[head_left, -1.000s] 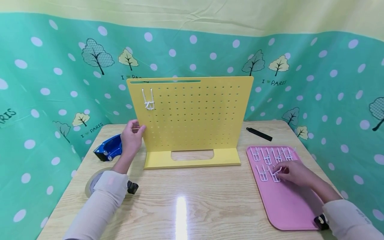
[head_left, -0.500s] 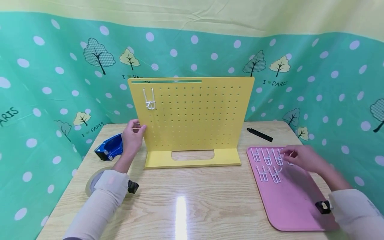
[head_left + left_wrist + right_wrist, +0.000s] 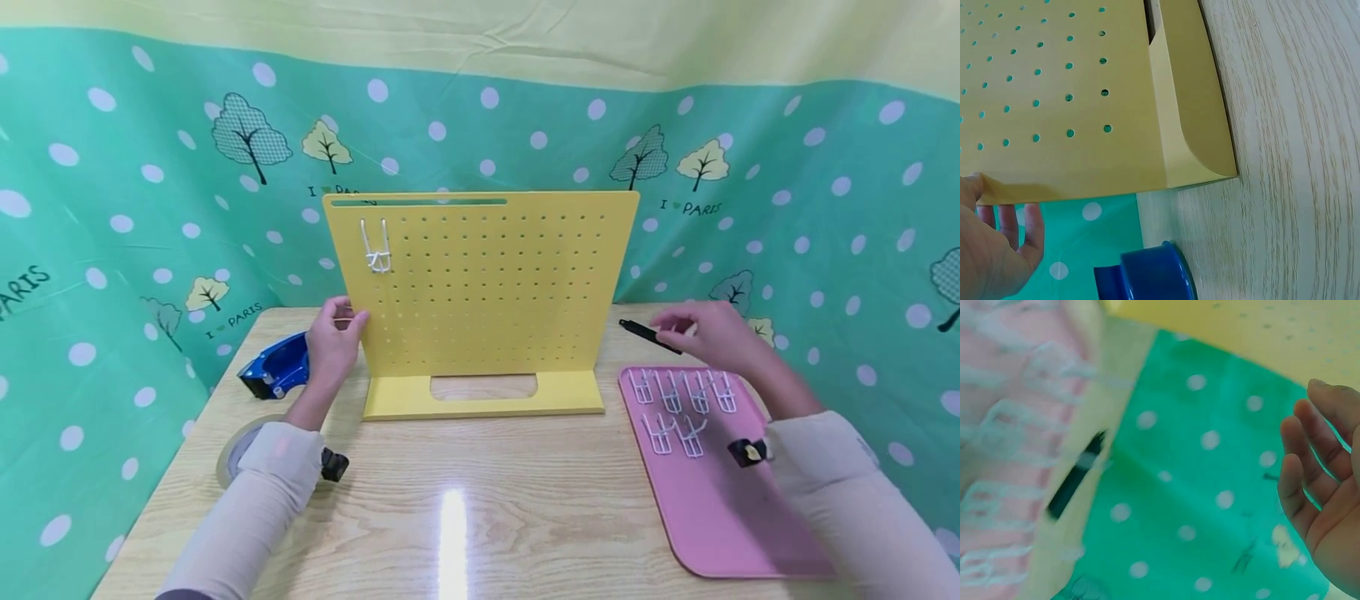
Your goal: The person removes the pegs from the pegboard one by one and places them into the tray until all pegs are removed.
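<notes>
A yellow pegboard [image 3: 480,333] stands upright on its base at the table's back. My left hand [image 3: 335,340] grips its left edge, thumb in front and the other fingers behind, as the left wrist view also shows on the board [image 3: 1085,162]. One white wire hook [image 3: 378,262] hangs at the board's upper left. My right hand [image 3: 712,337] is raised above the far end of a pink tray [image 3: 720,542]. Its fingers are loosely bent with nothing between them in the right wrist view [image 3: 1329,506]. Several white wire hooks [image 3: 663,442] lie in two rows on the tray.
A slim black tool [image 3: 636,329] lies behind the tray, near my right fingers. Left of the board sits a blue tape dispenser [image 3: 258,379]. A pale round ring [image 3: 227,454] is partly hidden under my left forearm. A dotted green curtain [image 3: 480,142] hangs behind.
My right hand has left the hooks on the tray, first going up and right, then farther back and left over the tray's far end. The left hand keeps its grip on the board.
</notes>
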`<state>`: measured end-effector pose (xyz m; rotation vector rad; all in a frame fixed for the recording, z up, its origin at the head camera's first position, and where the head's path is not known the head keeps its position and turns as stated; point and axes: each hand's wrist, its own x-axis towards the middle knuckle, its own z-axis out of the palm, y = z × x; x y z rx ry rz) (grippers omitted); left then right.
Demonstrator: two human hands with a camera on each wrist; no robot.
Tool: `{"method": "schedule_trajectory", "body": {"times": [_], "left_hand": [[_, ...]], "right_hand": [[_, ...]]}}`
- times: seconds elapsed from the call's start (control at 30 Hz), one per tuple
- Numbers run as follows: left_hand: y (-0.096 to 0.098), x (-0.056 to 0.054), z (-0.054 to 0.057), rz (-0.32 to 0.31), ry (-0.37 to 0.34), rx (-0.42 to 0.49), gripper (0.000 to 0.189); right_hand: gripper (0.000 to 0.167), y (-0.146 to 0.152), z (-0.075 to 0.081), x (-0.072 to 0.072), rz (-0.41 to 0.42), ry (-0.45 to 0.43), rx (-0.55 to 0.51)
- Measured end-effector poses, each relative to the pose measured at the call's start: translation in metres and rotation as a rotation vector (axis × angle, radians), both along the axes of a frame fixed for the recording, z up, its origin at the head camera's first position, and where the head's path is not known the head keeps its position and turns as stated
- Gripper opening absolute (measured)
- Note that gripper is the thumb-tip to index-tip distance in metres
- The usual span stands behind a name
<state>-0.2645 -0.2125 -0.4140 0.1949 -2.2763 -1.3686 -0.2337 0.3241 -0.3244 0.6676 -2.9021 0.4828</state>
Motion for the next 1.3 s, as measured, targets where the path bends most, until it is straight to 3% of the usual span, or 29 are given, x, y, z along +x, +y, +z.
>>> {"method": "schedule_trajectory", "body": {"times": [0.1, 0.47, 0.87, 1.3], "left_hand": [[0.000, 0.000, 0.001, 0.002, 0.001, -0.002, 0.033], [-0.002, 0.001, -0.002, 0.005, -0.028, -0.008, 0.033], [-0.002, 0.003, -0.003, 0.008, -0.030, 0.006, 0.033], [0.000, 0.000, 0.002, -0.003, -0.013, 0.013, 0.032]], "right_hand": [[0.021, -0.022, 0.010, -0.008, 0.017, -0.001, -0.025], [0.022, -0.113, 0.022, -0.034, 0.163, 0.010, -0.121], [0.018, -0.213, 0.030, -0.057, 0.203, 0.209, -0.232], [0.021, -0.309, 0.046, -0.060, 0.207, 0.208, -0.232]]}}
